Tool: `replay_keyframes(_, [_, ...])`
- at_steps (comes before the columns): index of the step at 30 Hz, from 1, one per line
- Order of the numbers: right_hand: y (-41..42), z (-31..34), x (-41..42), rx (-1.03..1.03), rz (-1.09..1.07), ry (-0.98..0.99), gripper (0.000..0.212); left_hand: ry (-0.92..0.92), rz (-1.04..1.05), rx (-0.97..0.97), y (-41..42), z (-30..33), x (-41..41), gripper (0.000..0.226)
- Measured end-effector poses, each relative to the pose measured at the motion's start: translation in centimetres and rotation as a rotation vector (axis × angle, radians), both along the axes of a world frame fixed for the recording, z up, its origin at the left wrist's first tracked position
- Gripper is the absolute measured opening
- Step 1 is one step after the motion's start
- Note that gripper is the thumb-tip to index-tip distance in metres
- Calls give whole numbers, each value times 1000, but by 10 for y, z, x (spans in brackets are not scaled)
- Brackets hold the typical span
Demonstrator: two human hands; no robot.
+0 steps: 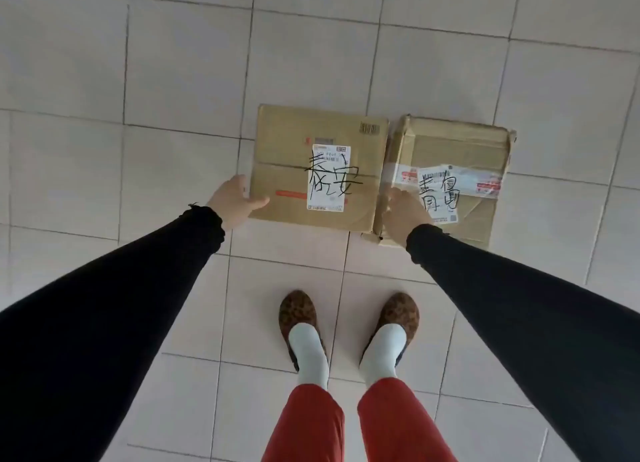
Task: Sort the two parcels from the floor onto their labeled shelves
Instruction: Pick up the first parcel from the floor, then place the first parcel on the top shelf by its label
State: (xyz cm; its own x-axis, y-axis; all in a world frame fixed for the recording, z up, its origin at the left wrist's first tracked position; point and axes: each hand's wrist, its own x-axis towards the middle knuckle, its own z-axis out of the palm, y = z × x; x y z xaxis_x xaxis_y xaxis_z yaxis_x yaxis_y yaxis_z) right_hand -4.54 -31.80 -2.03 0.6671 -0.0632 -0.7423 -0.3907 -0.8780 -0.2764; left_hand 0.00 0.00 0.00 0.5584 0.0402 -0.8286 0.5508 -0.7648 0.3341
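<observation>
Barely begun: both parcels lie on the pale tiled floor [104,150].
My left hand [235,198] cups the flat brown cardboard parcel [287,171], fingers open; my right hand [405,212] rests, fingers spread, at the touching crumpled taped cardboard parcel [460,150]; no shelves in view.

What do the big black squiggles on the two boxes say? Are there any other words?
"泰安": handwritten across the white label of the left parcel.
"青島", as best it reads: handwritten on the label of the right parcel.
Printed label text, barcodes and red tape print: too small and blurred to read.
</observation>
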Motion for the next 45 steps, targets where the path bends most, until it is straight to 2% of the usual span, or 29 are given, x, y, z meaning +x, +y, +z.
replay_keyframes(4, [9, -38, -2, 8, -74, 69, 32, 63, 151, -106, -1, -36, -2, 65])
replay_keyframes(7, [11, -46, 1, 54, -99, 62, 44, 33, 249, -141, -2, -40, -5, 71])
replay_keyframes(10, [7, -22, 0, 121, -157, 25, 54, 0, 353, -211, -3, -8, -8, 63])
replay_keyframes(12, [5, 16, 5, 178, -186, -7, 59, -25, 372, -254, -2, 35, -7, 66])
replay_keyframes(15, [-4, 102, 23, 255, -228, -70, 68, -71, 426, -319, 0, 123, 7, 69])
replay_keyframes(20, [-12, 290, 82, 362, -269, -201, 77, -165, 504, -461, -10, 312, 58, 59])
replay_keyframes(26, [-16, 535, 151, 234, -155, -504, 66, -322, 466, -615, -8, 545, 128, 66])
replay_keyframes(28, [-19, 608, 168, 195, -143, -612, 61, -353, 436, -698, -7, 613, 150, 60])
replay_keyframes(30, [-20, 677, 182, 226, -140, -738, 58, -366, 384, -773, -10, 678, 170, 48])
replay_keyframes(32, [-22, 737, 195, 275, -169, -826, 55, -388, 334, -847, -13, 734, 191, 47])
replay_keyframes(35, [-31, 809, 218, 350, -222, -936, 57, -404, 252, -971, -21, 805, 225, 65])
replay_keyframes(38, [-44, 864, 244, 318, -234, -1072, 55, -413, 160, -1022, -29, 863, 259, 73])
replay_keyframes(42, [-67, 918, 282, 266, -265, -1172, 44, -483, 105, -1093, -44, 919, 307, 63])
replay_keyframes(45, [-83, 953, 315, 272, -268, -1205, 45, -534, 56, -1091, -53, 957, 333, 56])
